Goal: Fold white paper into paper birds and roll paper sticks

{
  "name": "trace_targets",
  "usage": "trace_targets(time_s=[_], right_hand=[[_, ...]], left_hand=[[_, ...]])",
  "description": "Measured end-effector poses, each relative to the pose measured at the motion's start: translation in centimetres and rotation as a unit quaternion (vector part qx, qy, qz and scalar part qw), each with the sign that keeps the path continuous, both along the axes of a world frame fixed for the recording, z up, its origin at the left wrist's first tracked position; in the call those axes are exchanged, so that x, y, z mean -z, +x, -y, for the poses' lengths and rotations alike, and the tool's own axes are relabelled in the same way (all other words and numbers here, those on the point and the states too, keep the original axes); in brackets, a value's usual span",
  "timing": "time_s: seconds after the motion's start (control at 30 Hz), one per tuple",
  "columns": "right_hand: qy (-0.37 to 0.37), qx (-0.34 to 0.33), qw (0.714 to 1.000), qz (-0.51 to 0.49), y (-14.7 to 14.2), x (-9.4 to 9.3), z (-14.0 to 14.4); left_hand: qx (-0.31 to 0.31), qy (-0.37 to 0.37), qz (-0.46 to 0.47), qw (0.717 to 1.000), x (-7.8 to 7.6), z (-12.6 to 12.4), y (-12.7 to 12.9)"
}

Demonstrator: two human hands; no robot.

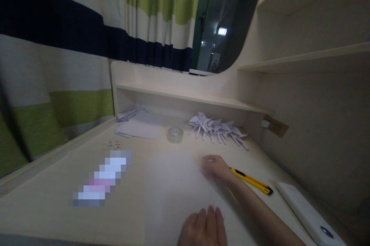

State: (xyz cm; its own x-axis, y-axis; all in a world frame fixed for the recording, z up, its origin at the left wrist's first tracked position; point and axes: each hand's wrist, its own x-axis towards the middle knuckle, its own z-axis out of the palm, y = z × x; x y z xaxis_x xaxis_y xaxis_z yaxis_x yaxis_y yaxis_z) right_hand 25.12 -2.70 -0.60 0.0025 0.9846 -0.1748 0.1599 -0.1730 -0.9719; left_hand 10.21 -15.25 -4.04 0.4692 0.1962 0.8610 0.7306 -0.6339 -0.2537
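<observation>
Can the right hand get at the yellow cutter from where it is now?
Probably yes. The right hand lies flat on the paper, and the cutter lies on the desk just beside its wrist, with nothing between them. The hand looks empty.

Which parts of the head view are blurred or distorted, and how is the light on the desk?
In the head view, the right hand is smeared by motion blur, while the left hand looks sharper. A pixelated patch hides something on the desk. The shelf edges curve from lens distortion. Light is dim and soft, and the white sheet looks washed out.
</observation>
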Motion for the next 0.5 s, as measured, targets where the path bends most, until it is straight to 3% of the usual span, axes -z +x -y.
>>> trace_targets(time_s=[0.23,0.37,0.5], right_hand=[[-0.012,0.015,0.999,0.043,0.4,-0.1,-2.4],[-0.007,0.039,0.997,0.069,0.7,0.8,-3.4],[0.021,0.050,0.994,0.097,1.3,1.9,-3.9]], left_hand=[[0.017,-0.030,-0.032,0.999,-1.9,-0.9,0.3],[0.053,-0.058,-0.033,0.996,-1.1,-1.3,1.3],[0.100,-0.193,-0.086,0.972,-0.4,-1.7,0.6]])
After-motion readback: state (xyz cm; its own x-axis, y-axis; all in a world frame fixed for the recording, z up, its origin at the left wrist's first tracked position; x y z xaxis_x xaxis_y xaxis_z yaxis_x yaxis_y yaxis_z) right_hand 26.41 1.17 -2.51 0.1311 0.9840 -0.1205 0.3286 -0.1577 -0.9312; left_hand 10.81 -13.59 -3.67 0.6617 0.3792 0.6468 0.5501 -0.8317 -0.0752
